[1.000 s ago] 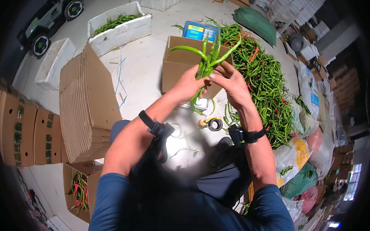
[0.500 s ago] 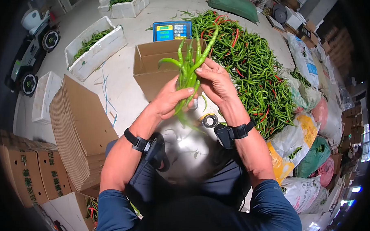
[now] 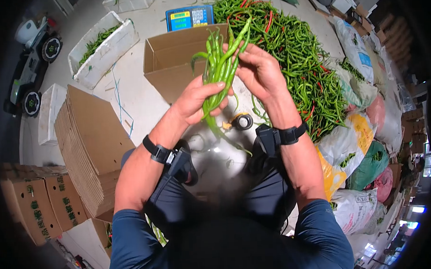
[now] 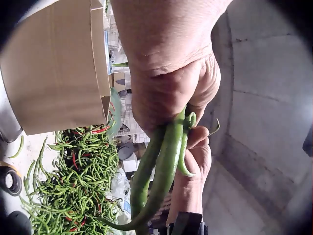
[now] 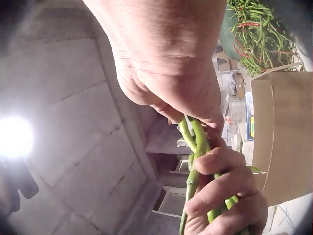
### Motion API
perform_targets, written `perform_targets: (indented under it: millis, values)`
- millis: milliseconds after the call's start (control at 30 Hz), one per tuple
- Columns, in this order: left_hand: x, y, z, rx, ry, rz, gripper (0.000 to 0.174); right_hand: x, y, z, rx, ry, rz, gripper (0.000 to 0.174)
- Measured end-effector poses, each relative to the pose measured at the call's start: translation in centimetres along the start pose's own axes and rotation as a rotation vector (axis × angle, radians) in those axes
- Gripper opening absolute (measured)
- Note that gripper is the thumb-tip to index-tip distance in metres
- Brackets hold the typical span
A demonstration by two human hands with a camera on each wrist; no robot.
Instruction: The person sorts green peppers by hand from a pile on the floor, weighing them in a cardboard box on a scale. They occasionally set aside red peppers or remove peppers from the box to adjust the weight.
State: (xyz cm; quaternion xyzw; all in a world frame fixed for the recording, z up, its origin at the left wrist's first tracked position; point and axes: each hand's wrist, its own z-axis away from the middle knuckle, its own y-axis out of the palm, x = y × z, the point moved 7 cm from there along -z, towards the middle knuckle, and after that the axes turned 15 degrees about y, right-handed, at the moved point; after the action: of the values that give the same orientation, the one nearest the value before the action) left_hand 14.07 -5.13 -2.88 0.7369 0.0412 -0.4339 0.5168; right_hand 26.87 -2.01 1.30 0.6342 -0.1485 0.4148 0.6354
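A bunch of long green chili peppers (image 3: 218,63) stands roughly upright before the body, stems and tips fanned out at the top. My left hand (image 3: 194,101) grips its lower part, thumb across the front; in the right wrist view the fingers (image 5: 227,188) of that hand wrap round the peppers. From the right side, my right hand (image 3: 264,72) pinches peppers of the same bunch near their upper ends. Lower ends of peppers (image 4: 168,156) hang out below the left hand in the left wrist view. The right fingertips are partly hidden behind the bunch.
Just beyond the hands stands an open cardboard box (image 3: 175,60), with a blue scale display (image 3: 190,17) behind it. A large heap of green and some red chilies (image 3: 294,65) lies to the right. Flattened cartons (image 3: 92,143) lean at left; a tape roll (image 3: 243,121) lies below the hands.
The head view has shifted, bringing the box and heap higher in it. The splayed peppers are now gathered closer together, with the left thumb across them and the right hand at their upper part.
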Motion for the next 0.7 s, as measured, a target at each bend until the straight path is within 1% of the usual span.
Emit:
perform_targets:
  millis: [67,100,133,167,200,233,267,300,333,367,400,433,467,500,533,567,600,633,667,700]
  values:
    - [0.3,-0.2,-0.2,-0.016,-0.014,-0.071,0.034,-0.2,-0.3,0.0,-0.002,0.006,0.009,0.035]
    - [0.4,0.1,-0.2,-0.021,-0.036,-0.071,0.031,0.0,-0.3,0.0,-0.014,0.001,-0.003,0.034]
    - [0.7,-0.1,-0.4,-0.028,-0.041,-0.068,0.031,0.0,-0.1,0.1,-0.010,-0.014,-0.006,0.027]
    - [1.1,-0.5,-0.7,-0.010,-0.043,-0.191,0.030,-0.1,0.0,0.3,-0.053,-0.017,0.034,0.027]
    - [1.2,-0.4,-0.8,0.010,-0.044,-0.315,0.028,-0.2,0.1,0.5,-0.094,-0.021,0.077,0.028]
    - [1.4,-0.3,-0.7,0.030,-0.072,-0.445,0.025,-0.6,0.0,0.5,-0.133,0.003,0.155,0.033]
    - [1.8,0.0,-0.7,0.031,-0.071,-0.445,0.025,-1.1,-0.1,0.4,-0.172,0.024,0.235,0.038]
    - [2.1,-0.2,-0.6,0.008,-0.080,-0.640,0.025,-1.4,-0.1,0.3,-0.217,-0.041,0.338,0.045]
    - [2.2,-0.6,-0.7,-0.015,-0.086,-0.837,0.025,-1.6,1.0,0.9,-0.257,-0.036,0.384,0.048]
    - [3.0,-2.3,-1.0,-0.019,-0.131,-0.943,0.033,-2.1,0.9,0.9,-0.266,-0.048,0.438,0.049]
    - [2.8,-1.9,-1.3,-0.013,-0.126,-0.946,0.033,-2.8,0.5,0.6,-0.276,-0.060,0.492,0.050]
    - [1.8,-1.1,-1.4,0.014,-0.059,-1.227,0.039,-2.9,1.2,0.4,-0.263,-0.184,0.508,0.049]
    - [1.0,-0.3,-1.4,0.039,0.014,-1.507,0.044,-3.3,1.2,0.6,-0.248,-0.172,0.475,0.046]
    - [1.4,-0.5,-1.3,0.031,0.139,-1.555,0.055,-3.7,0.2,0.2,-0.307,-0.205,0.443,0.042]
    - [1.5,0.4,-1.0,0.029,0.145,-1.556,0.055,-4.1,-0.6,-0.1,-0.365,-0.236,0.411,0.037]
    - [1.1,1.6,-0.7,-0.011,0.262,-1.477,0.059,-4.2,-1.3,-0.4,-0.361,-0.240,0.415,0.037]
    - [0.5,2.5,-0.4,-0.047,0.376,-1.394,0.063,-4.1,-1.6,-0.4,-0.359,-0.223,0.425,0.032]
    - [0.7,2.4,-0.5,-0.032,0.296,-1.374,0.073,-3.8,-2.0,-0.3,-0.358,-0.205,0.435,0.027]
    - [0.6,2.6,-0.4,-0.027,0.302,-1.374,0.073,-3.4,-2.3,-0.1,-0.359,-0.212,0.438,0.027]
    - [0.4,3.0,-0.3,0.010,0.342,-1.356,0.075,-3.2,-2.3,0.0,-0.286,-0.166,0.324,0.028]
